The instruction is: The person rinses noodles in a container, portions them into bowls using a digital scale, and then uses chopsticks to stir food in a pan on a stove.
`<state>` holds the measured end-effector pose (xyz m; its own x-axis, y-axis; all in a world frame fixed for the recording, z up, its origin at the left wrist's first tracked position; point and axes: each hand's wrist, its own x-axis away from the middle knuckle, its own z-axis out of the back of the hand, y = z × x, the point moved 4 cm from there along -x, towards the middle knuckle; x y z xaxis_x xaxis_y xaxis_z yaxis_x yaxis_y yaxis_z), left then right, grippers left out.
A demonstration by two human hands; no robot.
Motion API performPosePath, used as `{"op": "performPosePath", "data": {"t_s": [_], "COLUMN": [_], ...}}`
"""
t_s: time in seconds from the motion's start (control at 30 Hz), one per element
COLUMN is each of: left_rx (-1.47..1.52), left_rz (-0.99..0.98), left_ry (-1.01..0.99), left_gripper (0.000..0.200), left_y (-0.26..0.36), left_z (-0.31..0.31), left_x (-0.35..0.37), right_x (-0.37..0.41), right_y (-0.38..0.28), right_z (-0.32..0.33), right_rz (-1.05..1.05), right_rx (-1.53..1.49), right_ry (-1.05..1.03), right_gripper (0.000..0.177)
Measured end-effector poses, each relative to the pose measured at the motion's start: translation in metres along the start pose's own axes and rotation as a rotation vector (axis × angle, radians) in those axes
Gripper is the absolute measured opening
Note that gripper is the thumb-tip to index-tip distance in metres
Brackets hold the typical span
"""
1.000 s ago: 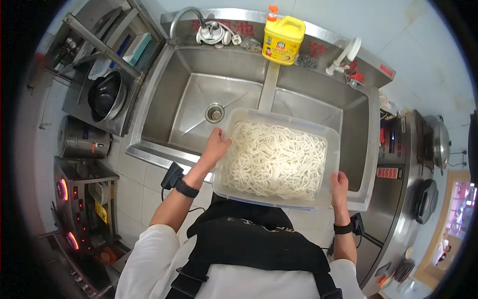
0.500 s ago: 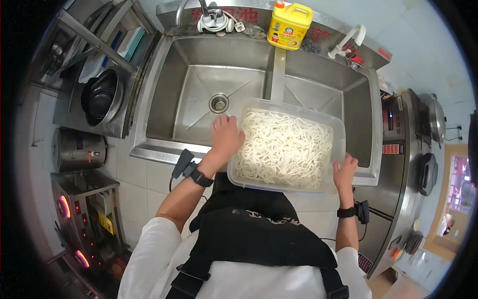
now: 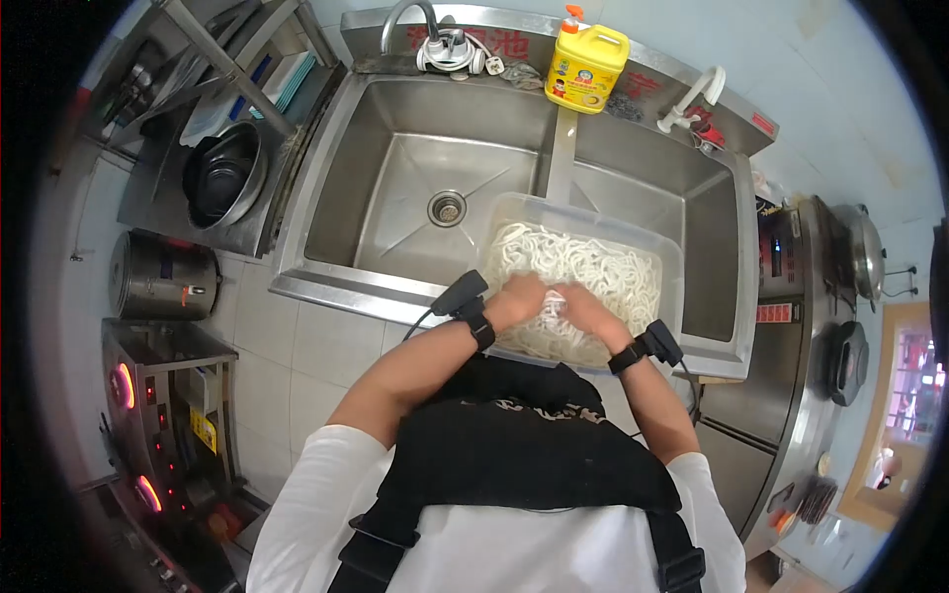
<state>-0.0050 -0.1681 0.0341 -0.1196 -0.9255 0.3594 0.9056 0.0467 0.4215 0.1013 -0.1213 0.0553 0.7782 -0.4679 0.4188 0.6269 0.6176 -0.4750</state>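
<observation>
A clear plastic tub (image 3: pixel 670 259) full of thick white noodles (image 3: pixel 618 265) rests over the front of the sink, across the divider between the two basins. Both hands are inside the tub, close together at the noodles' near side. My left hand (image 3: pixel 521 299) reaches in from the left, its fingertips hidden or blurred among the noodles. My right hand (image 3: pixel 590 314) comes from the right, fingers pointing inward and also partly hidden. Some noodles show between the hands. Whether either hand grips noodles is not clear.
The left basin (image 3: pixel 405 188) has a drain. A yellow jug (image 3: pixel 587 71) stands behind the divider, between two faucets. Black bowls (image 3: pixel 222 183) sit on a left shelf, above a steel pot (image 3: pixel 163 277). A steel counter (image 3: pixel 791 395) runs along the right.
Both hands have left the tub's sides and moved inward into the noodles. The noodles near the hands are disturbed. The camera view has shifted slightly.
</observation>
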Motion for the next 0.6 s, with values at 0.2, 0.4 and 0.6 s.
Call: {"op": "performPosePath", "data": {"t_s": [0.2, 0.4, 0.6], "left_rx": [0.366, 0.398, 0.030], "left_rz": [0.121, 0.205, 0.040], "left_ry": [-0.078, 0.163, 0.098], "left_gripper": [0.034, 0.038, 0.026], "left_y": [-0.004, -0.013, -0.005], "left_z": [0.041, 0.046, -0.024], "left_x": [0.034, 0.060, 0.034], "right_x": [0.012, 0.042, 0.037], "right_y": [0.056, 0.079, 0.036], "right_z": [0.024, 0.056, 0.009], "right_rz": [0.035, -0.347, 0.068], "right_rx": [-0.418, -0.794, 0.499], "right_ry": [0.323, 0.426, 0.463], "right_gripper": [0.025, 0.032, 0.038]}}
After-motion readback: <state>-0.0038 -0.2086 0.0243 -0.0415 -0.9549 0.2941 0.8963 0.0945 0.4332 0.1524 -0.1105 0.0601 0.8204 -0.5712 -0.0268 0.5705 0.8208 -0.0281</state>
